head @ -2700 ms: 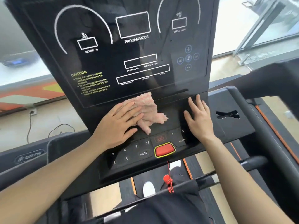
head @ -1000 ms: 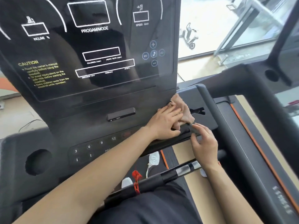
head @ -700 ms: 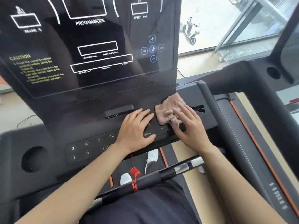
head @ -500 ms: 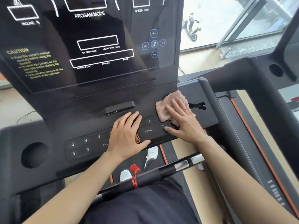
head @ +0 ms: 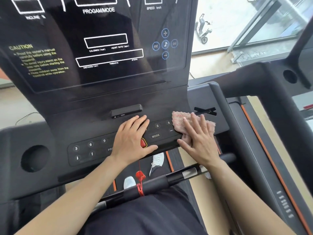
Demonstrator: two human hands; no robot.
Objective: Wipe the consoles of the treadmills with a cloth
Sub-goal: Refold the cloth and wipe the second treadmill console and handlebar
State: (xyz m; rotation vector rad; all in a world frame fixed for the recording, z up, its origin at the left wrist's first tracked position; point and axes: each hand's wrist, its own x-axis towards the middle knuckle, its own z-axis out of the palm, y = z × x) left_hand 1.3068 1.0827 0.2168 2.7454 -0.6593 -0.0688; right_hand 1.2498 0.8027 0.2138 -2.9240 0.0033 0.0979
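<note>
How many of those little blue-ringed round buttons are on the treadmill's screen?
5, clustered at the right of the console: plus on top, minus at the bottom, skip-back left, skip-forward right, music note in the middle. None seems hidden.

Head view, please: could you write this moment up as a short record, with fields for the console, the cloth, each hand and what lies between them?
surface: treadmill console, dark display above, keypad below
cloth: pink cloth on the right end of the keypad, beside a 9 key
right: right hand flat on the cloth, fingers straight, pressing it down
left: left hand flat on the keypad, no cloth under it, partly covering the red button
between: MODE button uncovered
</note>
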